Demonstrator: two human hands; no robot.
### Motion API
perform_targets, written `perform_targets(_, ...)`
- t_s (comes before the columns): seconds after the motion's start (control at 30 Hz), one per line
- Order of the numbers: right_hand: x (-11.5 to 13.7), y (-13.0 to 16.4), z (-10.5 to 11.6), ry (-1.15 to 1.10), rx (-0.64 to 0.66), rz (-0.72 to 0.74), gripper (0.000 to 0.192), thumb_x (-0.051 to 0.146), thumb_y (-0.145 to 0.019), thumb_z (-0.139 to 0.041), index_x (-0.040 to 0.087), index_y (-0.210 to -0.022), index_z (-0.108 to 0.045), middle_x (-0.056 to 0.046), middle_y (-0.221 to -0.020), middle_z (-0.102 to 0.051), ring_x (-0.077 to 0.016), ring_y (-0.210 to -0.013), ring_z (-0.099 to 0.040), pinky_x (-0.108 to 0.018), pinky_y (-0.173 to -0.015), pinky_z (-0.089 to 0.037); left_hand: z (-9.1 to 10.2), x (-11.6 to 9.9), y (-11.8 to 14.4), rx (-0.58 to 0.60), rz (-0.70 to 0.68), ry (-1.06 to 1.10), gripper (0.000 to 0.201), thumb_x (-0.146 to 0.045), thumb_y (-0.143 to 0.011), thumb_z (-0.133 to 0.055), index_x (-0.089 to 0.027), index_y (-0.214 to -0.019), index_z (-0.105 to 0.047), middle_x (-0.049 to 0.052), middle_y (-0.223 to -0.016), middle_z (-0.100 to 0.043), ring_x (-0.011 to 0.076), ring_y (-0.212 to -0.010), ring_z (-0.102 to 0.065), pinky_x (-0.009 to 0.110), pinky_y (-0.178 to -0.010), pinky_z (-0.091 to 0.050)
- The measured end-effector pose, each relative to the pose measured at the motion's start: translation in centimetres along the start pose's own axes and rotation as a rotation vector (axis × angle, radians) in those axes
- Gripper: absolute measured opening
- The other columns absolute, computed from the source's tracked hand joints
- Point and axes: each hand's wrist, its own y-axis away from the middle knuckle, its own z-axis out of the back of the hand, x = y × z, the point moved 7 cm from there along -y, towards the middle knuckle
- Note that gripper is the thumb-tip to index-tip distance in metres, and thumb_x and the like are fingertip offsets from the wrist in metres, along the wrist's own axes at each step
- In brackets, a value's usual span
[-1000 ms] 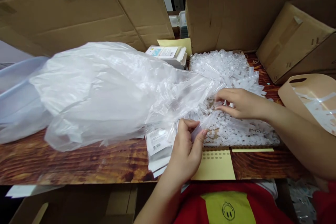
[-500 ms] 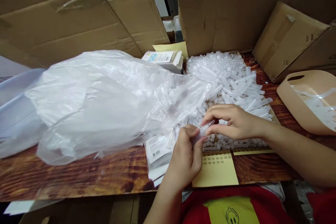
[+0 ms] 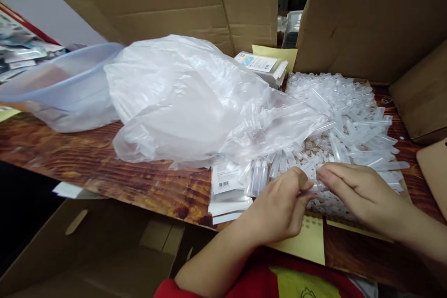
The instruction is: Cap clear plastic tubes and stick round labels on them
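- The left hand [image 3: 281,205] is curled, its thumb and finger pinched together on a small clear plastic piece [image 3: 317,188].
- The right hand [image 3: 365,191] has its fingers bunched together at the other side of that piece; whether they clamp it, I cannot tell.
- The piece sits between the two sets of fingertips, mostly hidden by them.
- Just beyond the right fingers, and partly under them, spreads a pile of clear tubes and small caps [image 3: 370,130].
- To the left of the left fingers, near them, a few tubes [image 3: 259,178] lie side by side, next to white packets [image 3: 226,184], one with a barcode.
- Beyond the left fingers and to their left, a large white plastic bag [image 3: 188,98] bulges, its narrow end reaching the pile.
- Below the left fingers, nearer the body, a yellow sheet [image 3: 309,244] lies on the wooden table [image 3: 153,186].
- Well apart from the fingers, at far left, stands a pale blue basin [image 3: 66,88].
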Motion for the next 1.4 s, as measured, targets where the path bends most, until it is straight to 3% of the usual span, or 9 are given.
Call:
perform_targets(0.17, 0.0, 0.6, -0.4, -0.004, 0.019, -0.009, 0.025, 0.043, -0.102, -0.053, 0.022, -0.099, -0.065, -0.002, -0.085, -0.070, -0.0155, -0.072, -0.065, -0.025, -0.062, -0.050, -0.3, 0.9, 0.1, 0.035, 0.061, 0.118, 0.014, -0.018, -0.100, -0.054, -0.023, -0.105, -0.041, 0.007, -0.099, -0.057, 0.0190, -0.090, -0.060, 0.032, -0.078, -0.052)
perform_targets(0.37, -0.9, 2.2, -1.0, -0.050, 0.128, -0.224, 0.038, 0.049, -0.105, -0.041, 0.021, -0.085, -0.057, -0.002, -0.077, -0.063, -0.0158, -0.071, -0.059, -0.028, -0.065, -0.045, -1.3, 0.8, 0.6, 0.111, 0.090, 0.165, 0.012, -0.020, -0.102, -0.053, -0.022, -0.105, -0.042, 0.006, -0.098, -0.056, 0.0171, -0.089, -0.057, 0.030, -0.079, -0.050)
perform_targets(0.67, -3.3, 3.3, -3.5, -0.394, 0.148, -0.468, 0.044, 0.066, -0.095, -0.051, 0.022, -0.092, -0.053, 0.003, -0.072, -0.051, -0.0139, -0.063, -0.047, -0.027, -0.060, -0.039, -2.2, 0.7, 0.7, 0.195, -0.004, -0.194, 0.013, -0.014, -0.101, -0.045, -0.023, -0.096, -0.038, 0.002, -0.087, -0.056, 0.0158, -0.076, -0.056, 0.027, -0.067, -0.047)
perform_targets(0.77, -3.0, 2.3, 0.3, -0.212, 0.043, -0.335, 0.037, 0.058, -0.095, -0.055, 0.022, -0.091, -0.059, 0.001, -0.075, -0.057, -0.0156, -0.069, -0.053, -0.027, -0.064, -0.042, -1.1, 1.1, 0.4, 0.021, 0.002, -0.265, 0.013, -0.020, -0.101, -0.053, -0.020, -0.109, -0.044, 0.005, -0.096, -0.061, 0.0178, -0.083, -0.063, 0.029, -0.072, -0.053)
perform_targets(0.83, -4.0, 1.3, 5.0, 0.034, -0.208, -0.329, 0.038, 0.058, -0.096, -0.054, 0.022, -0.087, -0.060, -0.001, -0.074, -0.059, -0.0180, -0.071, -0.055, -0.029, -0.065, -0.041, -0.1, 1.3, 0.5, -0.147, 0.022, -0.422, 0.023, -0.022, -0.099, -0.060, -0.017, -0.117, -0.047, 0.008, -0.097, -0.062, 0.0213, -0.085, -0.065, 0.033, -0.073, -0.055)
perform_targets(0.93, -6.3, 0.3, 11.6, 0.454, -0.654, -0.461, 0.032, 0.049, -0.103, -0.046, 0.020, -0.096, -0.058, -0.007, -0.087, -0.067, -0.0222, -0.081, -0.060, -0.032, -0.072, -0.041, -1.0, 1.6, 0.5, -0.064, 0.052, -0.591, 0.007, -0.015, -0.095, -0.062, -0.017, -0.100, -0.058, 0.006, -0.085, -0.064, 0.0238, -0.078, -0.065, 0.036, -0.068, -0.055)
perform_targets(1.03, -9.3, -1.5, 12.9, 0.571, -0.525, -0.579, 0.036, 0.044, -0.105, -0.042, 0.014, -0.110, -0.062, -0.017, -0.106, -0.071, -0.0292, -0.095, -0.065, -0.035, -0.078, -0.044, -2.8, 1.7, 0.4, 0.100, 0.008, -0.687, 0.010, -0.009, -0.089, -0.065, -0.018, -0.086, -0.067, 0.005, -0.083, -0.070, 0.0274, -0.076, -0.068, 0.041, -0.069, -0.058)
perform_targets(1.17, -8.4, -0.1, 11.5, 0.584, -0.328, -0.537, 0.045, 0.052, -0.103, -0.049, 0.019, -0.132, -0.059, -0.014, -0.124, -0.071, -0.0284, -0.104, -0.067, -0.034, -0.084, -0.046, -3.6, 2.2, 0.2, 0.079, -0.036, -0.657, 0.023, -0.007, -0.087, -0.065, -0.016, -0.103, -0.079, 0.007, -0.098, -0.079, 0.0283, -0.086, -0.075, 0.042, -0.077, -0.063)
perform_targets(1.4, -4.8, 2.1, 3.3, 0.781, 0.301, -0.407, 0.020, 0.028, -0.096, -0.060, 0.015, -0.106, -0.072, -0.013, -0.114, -0.074, -0.0275, -0.104, -0.068, -0.032, -0.081, -0.046, -4.3, 3.7, -0.1, 0.197, 0.161, -0.687, 0.037, -0.002, -0.087, -0.059, -0.016, -0.113, -0.080, 0.010, -0.107, -0.080, 0.0280, -0.094, -0.077, 0.039, -0.086, -0.063)
